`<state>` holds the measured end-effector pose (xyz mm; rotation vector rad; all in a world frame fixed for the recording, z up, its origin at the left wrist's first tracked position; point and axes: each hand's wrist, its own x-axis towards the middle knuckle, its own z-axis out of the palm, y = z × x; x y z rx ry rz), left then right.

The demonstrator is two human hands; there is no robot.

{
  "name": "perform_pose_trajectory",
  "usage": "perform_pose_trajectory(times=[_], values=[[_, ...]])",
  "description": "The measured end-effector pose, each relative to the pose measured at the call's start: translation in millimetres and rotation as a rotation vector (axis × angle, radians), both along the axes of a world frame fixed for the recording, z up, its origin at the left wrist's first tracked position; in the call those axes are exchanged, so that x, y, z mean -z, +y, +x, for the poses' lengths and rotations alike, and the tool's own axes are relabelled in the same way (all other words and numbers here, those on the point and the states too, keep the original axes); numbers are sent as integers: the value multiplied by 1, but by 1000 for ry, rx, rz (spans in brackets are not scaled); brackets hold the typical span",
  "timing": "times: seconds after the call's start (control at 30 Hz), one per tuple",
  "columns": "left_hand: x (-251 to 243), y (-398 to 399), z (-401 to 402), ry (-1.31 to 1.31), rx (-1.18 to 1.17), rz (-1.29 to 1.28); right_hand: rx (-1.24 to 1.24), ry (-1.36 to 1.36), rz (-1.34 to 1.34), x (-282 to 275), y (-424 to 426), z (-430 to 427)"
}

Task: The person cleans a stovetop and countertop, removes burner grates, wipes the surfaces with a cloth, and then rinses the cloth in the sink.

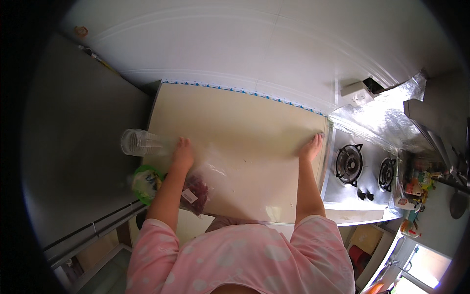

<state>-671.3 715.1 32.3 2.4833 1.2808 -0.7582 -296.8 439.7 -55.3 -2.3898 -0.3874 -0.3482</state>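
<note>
My left hand (183, 153) is over the left part of a beige countertop (242, 128), its fingers pointing away from me. Just left of it lies a stack of clear plastic tubs (141, 142) on its side, sticking out past the counter's left edge. Whether my fingers grip its clear plastic is not plain. Beside my left forearm sits a bag of dark red food (198, 193) with a white label. My right hand (310, 149) rests by the counter's right edge. A small greyish bit shows at its fingertips; what it is cannot be made out.
A green-rimmed bowl (147, 185) stands left of my left forearm. On the right is a steel gas hob (330, 194) with two burners. A wall socket (358, 93) is above it, and several bottles (415, 189) stand beyond. A grey panel (84, 128) borders the left.
</note>
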Motion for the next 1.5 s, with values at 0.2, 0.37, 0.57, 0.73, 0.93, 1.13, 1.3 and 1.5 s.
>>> perform_pose_trajectory(times=[0.2,0.37,0.57,0.73,0.93,1.13,1.3,1.5], values=[[8,0,2,10,47,40,-228,-122,-76,11,93,-22],[11,-2,-4,-41,30,45,-625,-76,-11,-2,199,-73],[25,-3,-13,-58,74,119,-988,26,63,-7,291,-134],[28,-3,-8,-237,24,77,-1353,122,88,-7,303,-159],[9,-2,-26,-355,-110,-49,-1538,352,-87,-25,234,-176],[-51,-46,-25,-660,-337,-109,-1487,457,46,-28,153,-156],[-76,-71,-51,-890,-424,-76,-1392,314,-44,-39,92,-151],[-69,-53,-108,-1100,-529,-88,-1147,352,-57,-41,26,-149]])
